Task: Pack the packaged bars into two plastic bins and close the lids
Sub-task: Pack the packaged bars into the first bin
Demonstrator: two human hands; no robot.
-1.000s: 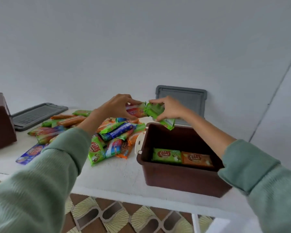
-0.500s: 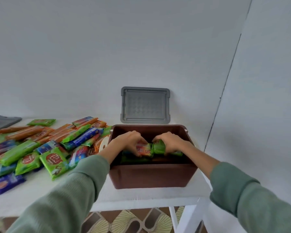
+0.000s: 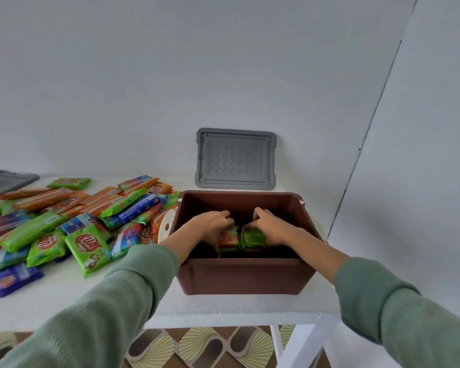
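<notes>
A brown plastic bin (image 3: 246, 276) stands open near the table's right end. Both my hands reach down inside it. My left hand (image 3: 210, 225) grips an orange-red packaged bar (image 3: 229, 238), and my right hand (image 3: 270, 225) grips a green packaged bar (image 3: 253, 238); the two bars touch side by side. More bars lie under them, mostly hidden by the bin's front wall. A loose pile of packaged bars (image 3: 72, 221) in green, orange and blue covers the table to the left of the bin. The bin's grey lid (image 3: 235, 158) leans against the wall behind it.
A second grey lid (image 3: 3, 181) lies at the far left edge of the white table (image 3: 117, 293). The table's front edge and right corner sit close to the bin. A wall corner rises on the right. Patterned floor tiles (image 3: 210, 346) show below.
My hands carried the two bars from above the pile down into the bin and now hold them low inside it. The view has swung right, and the other brown bin has left the frame.
</notes>
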